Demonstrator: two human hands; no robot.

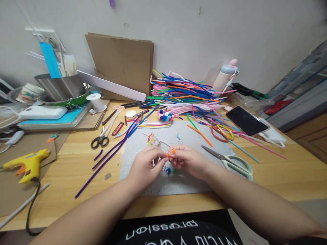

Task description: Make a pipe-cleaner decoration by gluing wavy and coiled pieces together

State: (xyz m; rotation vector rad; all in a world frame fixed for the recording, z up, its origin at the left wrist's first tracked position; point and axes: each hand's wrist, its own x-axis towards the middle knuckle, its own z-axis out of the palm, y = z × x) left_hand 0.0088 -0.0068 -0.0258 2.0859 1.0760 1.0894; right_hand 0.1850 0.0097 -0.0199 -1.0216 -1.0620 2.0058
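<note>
Over the grey mat (138, 183), my left hand (148, 165) and my right hand (189, 159) meet fingertip to fingertip. Both pinch a small orange piece of pipe cleaner (173, 151), partly covered by the fingers. Just behind my left hand lies a small pink, yellow and white pipe cleaner shape (152, 139), with a pale pink stem beside it. Beneath the hands a blue coiled piece (167, 170) rests on the mat, partly hidden. Green-handled scissors (235, 164) lie half open near my right wrist.
A heap of coloured pipe cleaners (184, 93) lies at the back. Left are purple pipe cleaners (102, 170), black-handled scissors (99, 141) and a yellow glue gun (30, 163). Right are red-and-yellow-handled scissors (221, 132) and a phone (247, 120). Cardboard (122, 64) leans on the wall.
</note>
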